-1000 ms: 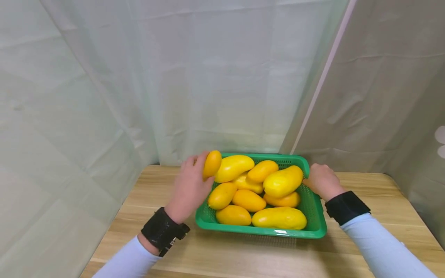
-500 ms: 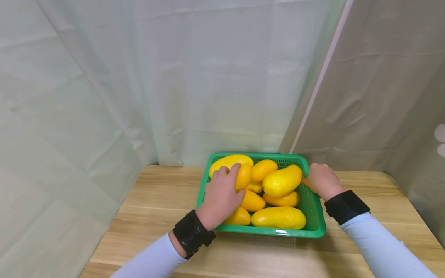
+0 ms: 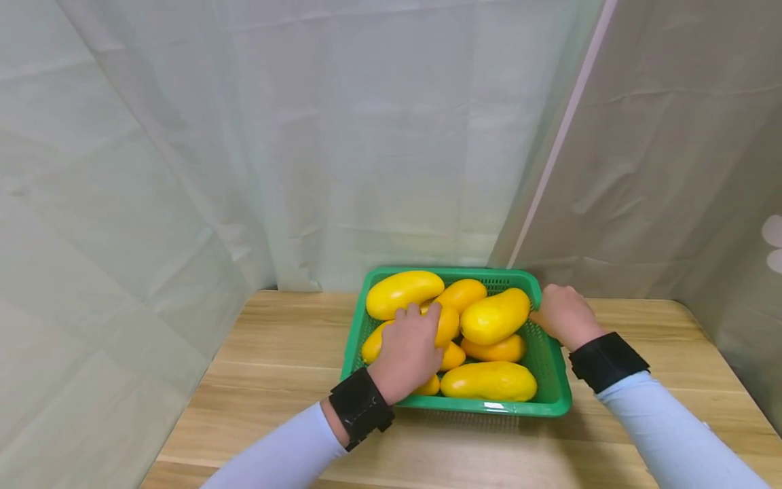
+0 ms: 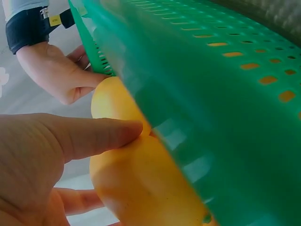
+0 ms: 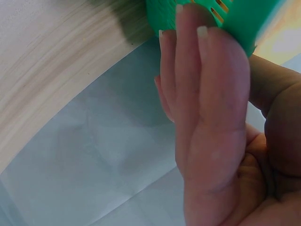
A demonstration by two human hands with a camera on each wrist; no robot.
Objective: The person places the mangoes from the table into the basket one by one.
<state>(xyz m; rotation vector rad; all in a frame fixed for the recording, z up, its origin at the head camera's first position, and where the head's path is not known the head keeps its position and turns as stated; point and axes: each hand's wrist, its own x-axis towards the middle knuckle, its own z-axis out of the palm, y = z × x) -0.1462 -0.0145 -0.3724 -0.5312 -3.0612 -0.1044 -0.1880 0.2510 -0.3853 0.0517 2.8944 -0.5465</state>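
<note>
A green plastic basket [image 3: 554,409] full of yellow and orange mangoes stands on the wooden table. Over the fruit at its left middle, my left hand [image 3: 406,354] grips an orange mango [image 3: 449,324]. In the left wrist view my thumb lies across this mango [image 4: 146,186], with fingers on its other side. Part of the pile is hidden beneath that hand. At the basket's right end my right hand [image 3: 567,316] holds the rim. Its fingers [image 5: 221,94] run down the outside wall, with the thumb on the inner side.
Longer, paler yellow fruits lie at the basket's back left [image 3: 403,293], right [image 3: 496,316] and front [image 3: 489,382]. Bare wood tabletop [image 3: 275,346] extends to the left and right. A pale cloth curtain [image 3: 391,136] hangs right behind the table.
My left hand has carried the orange mango from the basket's left rim rightward and down onto the pile. My right hand stays on the right rim.
</note>
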